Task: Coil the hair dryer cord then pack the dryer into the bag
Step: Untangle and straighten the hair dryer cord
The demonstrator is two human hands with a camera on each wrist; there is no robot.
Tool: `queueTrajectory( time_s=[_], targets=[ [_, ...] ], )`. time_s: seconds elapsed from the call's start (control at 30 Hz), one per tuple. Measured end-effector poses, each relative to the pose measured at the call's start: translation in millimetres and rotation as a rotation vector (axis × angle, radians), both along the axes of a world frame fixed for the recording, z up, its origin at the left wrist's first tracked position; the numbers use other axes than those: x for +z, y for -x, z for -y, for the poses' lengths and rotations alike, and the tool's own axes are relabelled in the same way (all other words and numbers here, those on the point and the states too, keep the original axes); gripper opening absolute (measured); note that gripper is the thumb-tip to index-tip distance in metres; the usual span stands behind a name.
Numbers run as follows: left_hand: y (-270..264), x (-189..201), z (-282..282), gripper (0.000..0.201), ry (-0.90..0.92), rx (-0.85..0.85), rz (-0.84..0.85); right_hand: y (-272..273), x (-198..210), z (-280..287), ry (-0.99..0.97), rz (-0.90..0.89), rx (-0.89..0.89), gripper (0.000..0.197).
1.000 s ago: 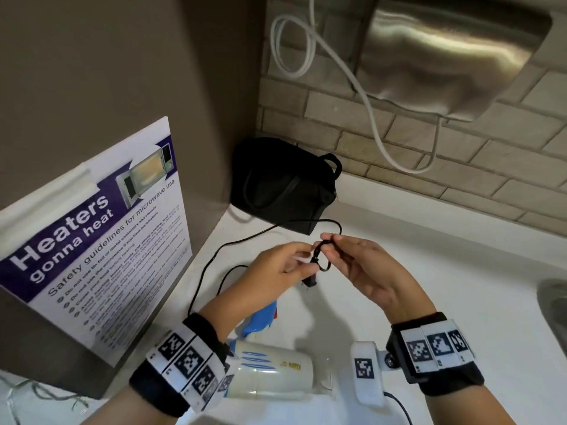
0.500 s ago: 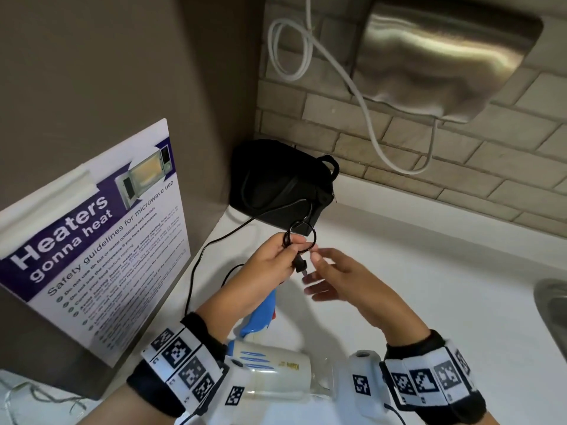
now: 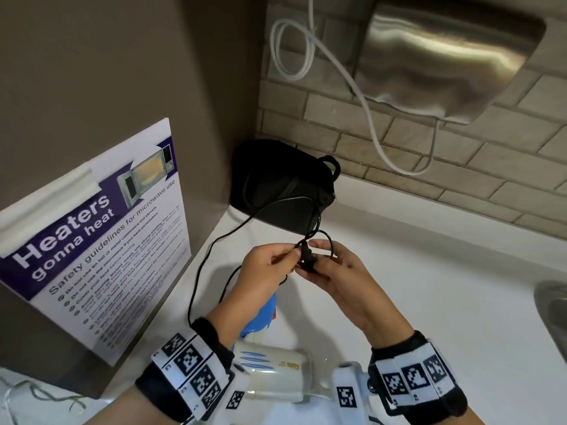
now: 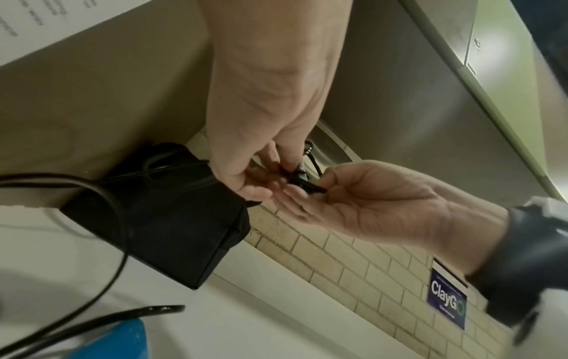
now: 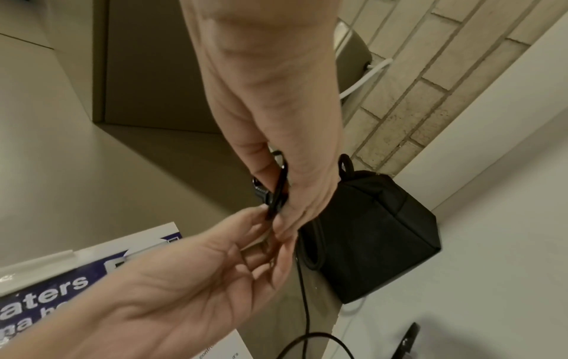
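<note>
Both hands are held together above the white counter, working the end of the black hair dryer cord. My left hand pinches a small coil of cord at the plug. My right hand pinches the same bundle from the other side, with the plug end between its thumb and fingers. The rest of the cord trails left and down to the white and blue hair dryer, which lies under my wrists. The black bag stands in the corner behind my hands.
A microwave safety poster leans on the brown cabinet at the left. A steel hand dryer with a white cable hangs on the brick wall. A sink edge shows at the far right.
Half a second ago my right hand was open and off the cord while the left held the loop up. Now the right hand pinches the bundle again and both hands sit slightly lower.
</note>
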State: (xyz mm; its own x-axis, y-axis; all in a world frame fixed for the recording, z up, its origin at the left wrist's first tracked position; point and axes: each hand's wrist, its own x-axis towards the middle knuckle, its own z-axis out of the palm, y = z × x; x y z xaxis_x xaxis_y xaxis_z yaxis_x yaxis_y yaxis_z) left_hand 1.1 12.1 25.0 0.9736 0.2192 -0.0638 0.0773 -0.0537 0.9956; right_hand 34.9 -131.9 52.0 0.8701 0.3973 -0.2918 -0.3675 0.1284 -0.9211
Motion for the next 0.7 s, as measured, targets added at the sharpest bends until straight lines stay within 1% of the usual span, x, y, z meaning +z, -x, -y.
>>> queueTrajectory(
  time_s=[0.1,0.2,0.27,0.33,0.4,0.5,0.6,0.7],
  targets=[
    [-1,0,-2,0.024,0.001,0.02,-0.018,2,-5,0,-0.076,-0.017,-0.006,0.038],
    [-2,-2,-3,0.015,-0.024,-0.042,-0.046,4,-10,-1,-0.078,-0.007,-0.001,0.045],
    [-2,-2,-5,0.014,-0.041,-0.08,-0.056,5,-12,-1,-0.073,-0.003,0.004,0.047],
    [-3,-2,-7,0.015,-0.045,-0.076,-0.065,6,-12,0,-0.068,-0.006,0.02,0.047],
    [-4,-1,-7,0.017,0.043,-0.052,-0.111,7,-10,0,-0.029,0.007,0.05,0.04],
    [-4,0,-6,0.019,0.275,-0.019,-0.168,6,-11,0,0.114,0.063,0.077,0.024],
    [-4,2,-8,0.014,0.316,-0.013,-0.134,5,-17,2,0.153,0.044,0.071,0.023],
    [-5,5,-11,0.014,0.382,-0.067,-0.13,4,-19,4,0.108,0.005,0.008,0.019]
  ],
)
